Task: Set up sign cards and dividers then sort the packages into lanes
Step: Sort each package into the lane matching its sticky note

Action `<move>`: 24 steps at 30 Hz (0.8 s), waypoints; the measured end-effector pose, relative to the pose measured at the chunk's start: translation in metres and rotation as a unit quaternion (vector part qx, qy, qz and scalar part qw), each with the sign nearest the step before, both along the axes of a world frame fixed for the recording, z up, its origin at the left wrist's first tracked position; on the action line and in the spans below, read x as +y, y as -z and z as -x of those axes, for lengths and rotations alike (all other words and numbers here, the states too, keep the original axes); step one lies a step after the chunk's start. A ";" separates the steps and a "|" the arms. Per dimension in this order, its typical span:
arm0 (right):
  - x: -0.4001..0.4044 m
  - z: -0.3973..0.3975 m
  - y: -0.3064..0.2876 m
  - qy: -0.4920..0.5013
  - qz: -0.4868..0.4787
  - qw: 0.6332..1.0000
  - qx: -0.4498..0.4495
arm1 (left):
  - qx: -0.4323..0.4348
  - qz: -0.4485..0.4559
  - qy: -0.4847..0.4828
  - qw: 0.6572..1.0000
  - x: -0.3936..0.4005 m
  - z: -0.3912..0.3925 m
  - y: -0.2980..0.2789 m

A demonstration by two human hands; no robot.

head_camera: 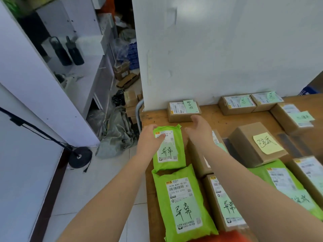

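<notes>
At the near left edge of the wooden tabletop (216,119) lies a large green mailer bag (183,199), flat, with a white shipping label and a pale green handwritten note. Just beyond it, along the same left edge, lies a smaller green mailer bag (168,147) bearing the same handwriting. The left hand (150,138) rests on the far left part of this smaller bag, fingers spread and lying over its label, not closed around anything. The right hand (201,130) hovers just right of the bag's far end, palm turned inward, fingers loosely apart, touching nothing that can be seen. The bag looks like soft, thin plastic, probably light and a little slippery, likely to sag if lifted by one corner; taking both long edges would suit it best. Farther on, near the white wall (227,49), sits a brown cardboard box (183,111) with a green note. More labelled boxes stand toward the far right corner.
</notes>
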State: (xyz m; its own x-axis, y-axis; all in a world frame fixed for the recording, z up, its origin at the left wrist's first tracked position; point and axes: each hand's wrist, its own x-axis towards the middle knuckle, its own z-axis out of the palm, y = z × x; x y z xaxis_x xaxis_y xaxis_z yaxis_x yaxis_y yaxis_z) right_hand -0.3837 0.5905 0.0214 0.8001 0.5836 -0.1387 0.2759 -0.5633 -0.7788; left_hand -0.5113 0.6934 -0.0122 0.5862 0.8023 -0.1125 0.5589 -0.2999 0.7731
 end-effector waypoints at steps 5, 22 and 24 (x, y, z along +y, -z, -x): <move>-0.001 -0.059 -0.010 -0.002 0.009 1.000 0.008 | 0.028 -0.020 0.025 0.999 0.008 -0.046 -0.015; 0.069 -0.177 0.094 -0.041 0.051 0.996 0.059 | 0.029 0.089 -0.158 0.983 0.055 -0.181 0.062; 0.069 -0.177 0.095 -0.027 0.034 0.996 0.079 | 0.018 0.087 -0.176 0.980 0.053 -0.183 0.062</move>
